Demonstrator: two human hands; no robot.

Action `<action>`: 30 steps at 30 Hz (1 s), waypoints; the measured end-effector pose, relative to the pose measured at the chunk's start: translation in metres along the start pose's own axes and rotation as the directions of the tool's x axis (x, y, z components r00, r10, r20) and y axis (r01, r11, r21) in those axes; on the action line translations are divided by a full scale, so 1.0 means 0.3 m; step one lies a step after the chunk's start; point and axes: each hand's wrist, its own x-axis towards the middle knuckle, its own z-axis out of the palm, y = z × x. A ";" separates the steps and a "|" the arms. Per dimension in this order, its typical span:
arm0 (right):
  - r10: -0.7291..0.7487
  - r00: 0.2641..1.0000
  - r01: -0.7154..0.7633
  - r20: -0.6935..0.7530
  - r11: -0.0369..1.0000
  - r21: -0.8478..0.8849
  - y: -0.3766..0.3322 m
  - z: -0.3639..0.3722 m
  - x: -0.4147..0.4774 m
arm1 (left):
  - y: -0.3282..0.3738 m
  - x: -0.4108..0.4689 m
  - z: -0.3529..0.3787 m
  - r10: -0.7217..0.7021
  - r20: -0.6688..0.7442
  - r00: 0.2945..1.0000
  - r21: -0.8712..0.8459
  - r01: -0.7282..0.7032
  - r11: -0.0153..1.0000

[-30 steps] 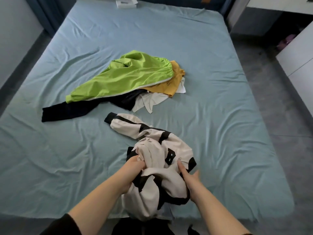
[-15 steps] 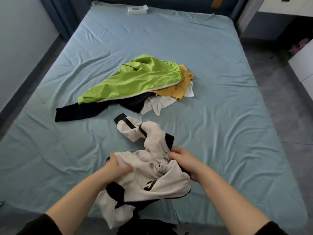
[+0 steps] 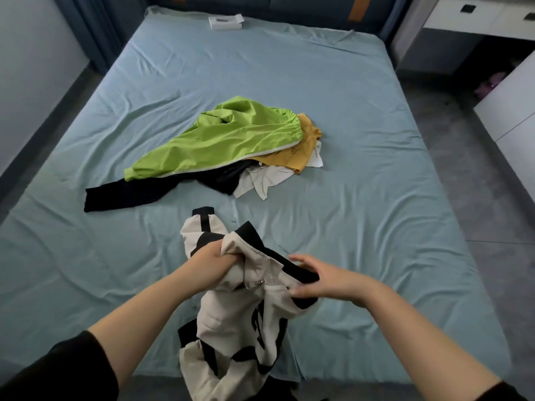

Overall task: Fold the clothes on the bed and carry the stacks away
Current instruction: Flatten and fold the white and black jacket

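A cream and black zip jacket hangs bunched over the near edge of the bed. My left hand is clenched on the cream fabric near its collar. My right hand grips the black-trimmed edge beside the zipper, fingers partly spread. One sleeve with a black cuff lies on the sheet just beyond my hands. Further back, in the middle of the bed, lies a heap: a lime green garment on top, a yellow one, a white one and a black one beneath.
A small white box rests at the head of the bed. White drawers and a desk stand at the right, with grey floor between them and the bed. A wall runs along the left.
Both hands have shifted their grip along the jacket; the left now clutches the collar area higher up, the right has moved out to the black edge. The jacket hangs lower and more spread.
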 end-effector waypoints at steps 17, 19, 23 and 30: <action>0.042 0.781 0.124 -0.623 0.967 0.221 0.135 -0.073 0.025 | -0.108 -0.053 -0.252 -0.093 0.109 0.990 0.383 0.044 0.923; -0.100 0.758 0.114 -0.645 0.993 -0.019 0.106 -0.112 0.019 | -0.122 -0.056 -0.280 -0.108 0.111 0.988 0.400 0.055 0.915; -0.036 0.810 0.049 -0.586 0.999 0.007 0.049 -0.165 -0.013 | -0.115 -0.070 -0.304 -0.080 0.190 0.978 0.049 0.072 0.996; 0.100 0.994 -0.102 0.053 0.994 0.031 0.052 -0.183 -0.092 | -0.113 -0.101 -0.268 -0.195 0.364 0.911 -0.176 0.273 0.946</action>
